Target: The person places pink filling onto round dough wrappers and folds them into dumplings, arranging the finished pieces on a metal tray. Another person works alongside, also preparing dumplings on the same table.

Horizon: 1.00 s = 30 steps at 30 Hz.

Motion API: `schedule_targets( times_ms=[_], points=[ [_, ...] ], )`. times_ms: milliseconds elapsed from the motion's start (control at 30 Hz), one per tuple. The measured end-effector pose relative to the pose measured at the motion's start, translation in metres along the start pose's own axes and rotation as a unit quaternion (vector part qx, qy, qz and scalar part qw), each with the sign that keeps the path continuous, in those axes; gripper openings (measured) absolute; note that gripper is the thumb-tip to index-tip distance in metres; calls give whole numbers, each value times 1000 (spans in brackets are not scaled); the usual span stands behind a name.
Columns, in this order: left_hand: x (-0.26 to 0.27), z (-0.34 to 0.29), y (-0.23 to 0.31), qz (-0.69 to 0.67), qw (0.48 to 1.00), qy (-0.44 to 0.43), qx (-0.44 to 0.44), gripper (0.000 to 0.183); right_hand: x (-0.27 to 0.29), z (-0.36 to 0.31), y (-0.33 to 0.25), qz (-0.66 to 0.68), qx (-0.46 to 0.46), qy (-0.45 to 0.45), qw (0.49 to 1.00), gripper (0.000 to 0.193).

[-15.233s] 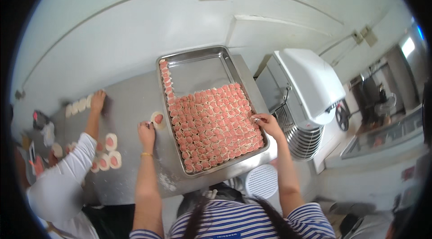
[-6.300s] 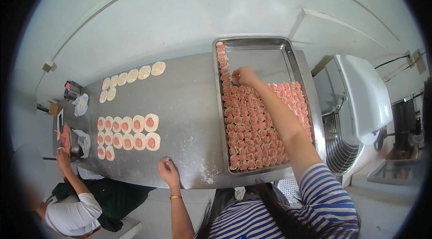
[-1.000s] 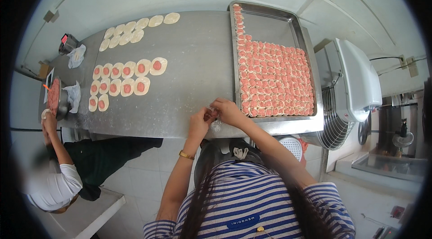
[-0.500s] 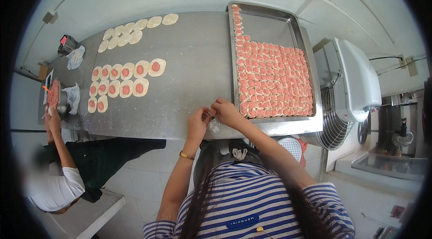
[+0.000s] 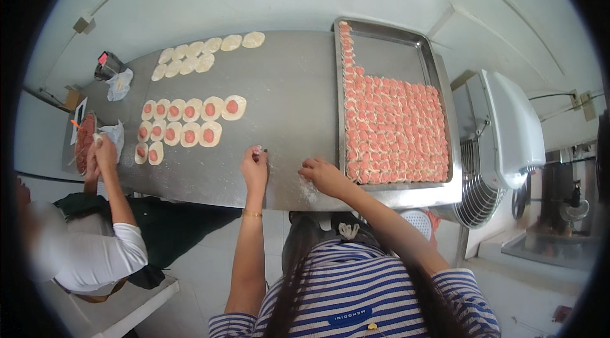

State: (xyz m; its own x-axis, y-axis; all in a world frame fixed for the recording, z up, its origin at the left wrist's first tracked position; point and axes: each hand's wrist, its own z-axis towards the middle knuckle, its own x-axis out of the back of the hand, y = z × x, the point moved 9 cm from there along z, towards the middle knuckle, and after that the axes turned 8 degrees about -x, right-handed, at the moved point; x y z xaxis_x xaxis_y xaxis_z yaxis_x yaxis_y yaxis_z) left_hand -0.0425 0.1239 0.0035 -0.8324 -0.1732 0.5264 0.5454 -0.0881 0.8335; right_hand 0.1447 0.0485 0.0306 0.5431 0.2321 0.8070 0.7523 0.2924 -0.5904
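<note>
My left hand is over the steel table, to the right of the filled dough rounds. Its fingers are loosely curled and apart, with pale flour on the tips and nothing visible between them. Near the tray's lower left corner hovers my right hand, fingers bent together; whatever they may hold is hidden. A large metal tray carries tight rows of small open-topped dumplings with pink filling. To my left lie flat dough rounds topped with pink meat. Plain dough rounds are farther back.
A co-worker's hands work beside a bowl of pink meat filling at the left. Crumpled plastic bags and a dark metal container stand behind it. A white machine with a wire guard adjoins the table's right end.
My hands were together, pinching something small at the table's front. Now they are apart: the left has moved left and outward, the right stays nearer the tray. The whole view has shifted slightly.
</note>
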Motion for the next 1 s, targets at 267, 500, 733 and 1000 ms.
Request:
schedule_targets(
  times_ms=[267,500,733,1000],
  points=[
    [28,102,-45,204,970,90,93,36,98,6,70,286,-119,91,946,29],
    [22,111,-16,243,950,113,161,32,249,31,227,171,-262,252,916,32],
    [7,74,7,207,966,115,99,28,240,104,303,108,-237,234,937,26],
    [1,19,18,197,965,140,104,23,210,132,303,77,-159,132,975,19]
  ],
)
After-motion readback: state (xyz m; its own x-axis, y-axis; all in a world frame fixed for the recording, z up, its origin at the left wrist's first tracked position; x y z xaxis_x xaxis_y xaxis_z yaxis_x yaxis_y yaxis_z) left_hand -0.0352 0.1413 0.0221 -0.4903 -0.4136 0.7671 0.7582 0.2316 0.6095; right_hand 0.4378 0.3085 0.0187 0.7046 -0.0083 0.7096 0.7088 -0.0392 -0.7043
